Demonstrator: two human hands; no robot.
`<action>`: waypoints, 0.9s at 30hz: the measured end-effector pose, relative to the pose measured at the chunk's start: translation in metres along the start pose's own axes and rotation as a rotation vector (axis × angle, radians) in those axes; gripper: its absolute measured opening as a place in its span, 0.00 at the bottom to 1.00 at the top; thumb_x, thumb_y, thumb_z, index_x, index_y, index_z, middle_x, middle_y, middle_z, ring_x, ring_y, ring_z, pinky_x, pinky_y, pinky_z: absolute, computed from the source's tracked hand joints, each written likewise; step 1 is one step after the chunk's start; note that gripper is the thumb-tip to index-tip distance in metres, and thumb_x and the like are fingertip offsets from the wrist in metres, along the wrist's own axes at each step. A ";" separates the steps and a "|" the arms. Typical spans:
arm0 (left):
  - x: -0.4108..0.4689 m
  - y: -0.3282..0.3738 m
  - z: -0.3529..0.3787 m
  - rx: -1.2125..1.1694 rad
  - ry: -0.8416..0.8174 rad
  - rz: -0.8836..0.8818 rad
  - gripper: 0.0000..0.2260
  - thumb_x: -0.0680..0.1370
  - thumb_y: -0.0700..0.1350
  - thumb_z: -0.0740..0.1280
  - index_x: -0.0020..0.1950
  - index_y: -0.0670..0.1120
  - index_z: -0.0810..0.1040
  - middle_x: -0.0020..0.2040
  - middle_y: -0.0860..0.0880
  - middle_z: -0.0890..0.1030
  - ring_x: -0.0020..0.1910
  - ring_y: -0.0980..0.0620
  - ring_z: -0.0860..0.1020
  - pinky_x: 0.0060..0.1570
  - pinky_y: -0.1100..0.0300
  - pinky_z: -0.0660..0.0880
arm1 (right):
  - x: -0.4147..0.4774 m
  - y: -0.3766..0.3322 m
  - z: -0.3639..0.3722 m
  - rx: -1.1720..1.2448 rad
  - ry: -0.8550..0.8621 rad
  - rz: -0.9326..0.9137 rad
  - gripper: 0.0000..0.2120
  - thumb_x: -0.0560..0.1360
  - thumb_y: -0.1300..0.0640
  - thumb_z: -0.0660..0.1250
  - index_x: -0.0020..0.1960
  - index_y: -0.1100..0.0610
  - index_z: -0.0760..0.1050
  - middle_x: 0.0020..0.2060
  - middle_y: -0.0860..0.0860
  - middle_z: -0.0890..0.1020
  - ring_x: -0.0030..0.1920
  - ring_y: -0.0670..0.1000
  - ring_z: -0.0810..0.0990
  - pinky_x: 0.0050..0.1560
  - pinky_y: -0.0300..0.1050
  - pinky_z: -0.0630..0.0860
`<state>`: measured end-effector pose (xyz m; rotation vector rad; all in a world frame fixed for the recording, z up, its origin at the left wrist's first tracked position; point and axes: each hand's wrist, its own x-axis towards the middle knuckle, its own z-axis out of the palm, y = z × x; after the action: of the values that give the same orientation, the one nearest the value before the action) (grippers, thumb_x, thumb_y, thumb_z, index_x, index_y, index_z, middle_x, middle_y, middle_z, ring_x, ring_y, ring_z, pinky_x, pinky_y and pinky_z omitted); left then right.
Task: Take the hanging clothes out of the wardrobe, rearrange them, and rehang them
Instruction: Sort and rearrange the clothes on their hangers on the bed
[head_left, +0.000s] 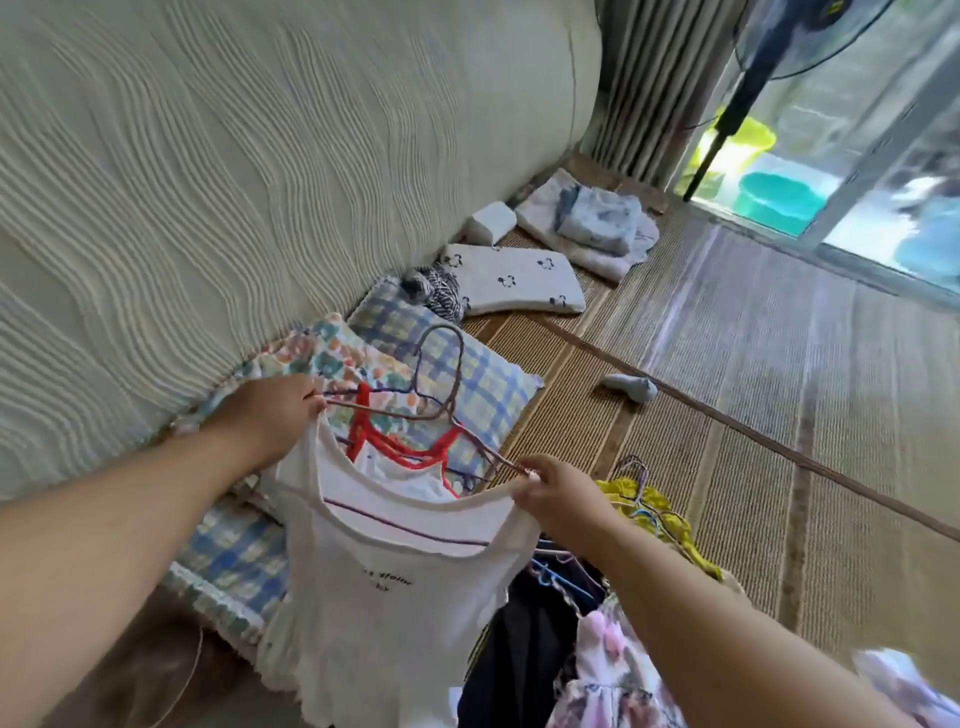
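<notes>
The fingers of the left hand (270, 410) were pinched on one shoulder of a white top (384, 587) together with the left end of a thin wire hanger (441, 395), and the fingers of the right hand (558, 499) were pinched on the other shoulder at the hanger's right end; the top hung stretched between the two hands, its wide neckline open toward the camera, small dark lettering on its chest, its hem falling toward the lower edge of the view; inside the neckline a second white garment with red trim (400, 452) showed, seemingly on the same hanger; the hook rose above the hands, tilted to the left; just beneath the right forearm lay a heap of clothes on hangers, a dark garment (519, 649), a pink floral one (608, 670) and a yellow one (654, 514), their hooks tangled together; behind the held top were a floral pillow (317, 348) and a blue plaid pillow (483, 384), set against the ribbed cream headboard (218, 156) that closed off the left side; to the right the woven mat (753, 467) lay mostly bare, save a small grey object (631, 387); farther off sat a white pillow with small dark prints (519, 283) and folded cloths (592, 223); beyond them stood a fan (779, 47) beside a glass door (852, 171).
</notes>
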<state>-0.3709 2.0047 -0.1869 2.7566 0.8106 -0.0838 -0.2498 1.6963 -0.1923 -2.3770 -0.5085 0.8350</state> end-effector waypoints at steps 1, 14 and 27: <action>0.022 -0.008 0.011 0.005 -0.033 0.010 0.09 0.81 0.48 0.59 0.45 0.45 0.75 0.47 0.40 0.80 0.46 0.41 0.76 0.41 0.53 0.67 | 0.014 -0.001 0.005 0.009 0.026 0.022 0.20 0.75 0.54 0.65 0.67 0.48 0.71 0.49 0.50 0.81 0.44 0.49 0.81 0.40 0.44 0.77; 0.193 -0.065 0.143 0.035 -0.271 -0.099 0.14 0.82 0.42 0.55 0.51 0.36 0.77 0.55 0.35 0.77 0.52 0.38 0.75 0.48 0.53 0.71 | 0.090 0.066 0.065 -0.159 0.056 0.192 0.28 0.74 0.48 0.66 0.72 0.41 0.62 0.66 0.46 0.70 0.66 0.47 0.69 0.56 0.33 0.60; 0.088 0.085 0.147 0.006 -0.407 0.354 0.26 0.75 0.59 0.63 0.72 0.59 0.62 0.76 0.48 0.54 0.73 0.43 0.53 0.69 0.44 0.55 | 0.071 0.031 0.059 -0.168 0.174 0.071 0.30 0.74 0.52 0.66 0.73 0.40 0.60 0.74 0.48 0.57 0.72 0.51 0.62 0.68 0.45 0.63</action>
<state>-0.2486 1.9424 -0.3198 2.7018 0.2145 -0.5534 -0.2320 1.7315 -0.2812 -2.6063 -0.4405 0.6284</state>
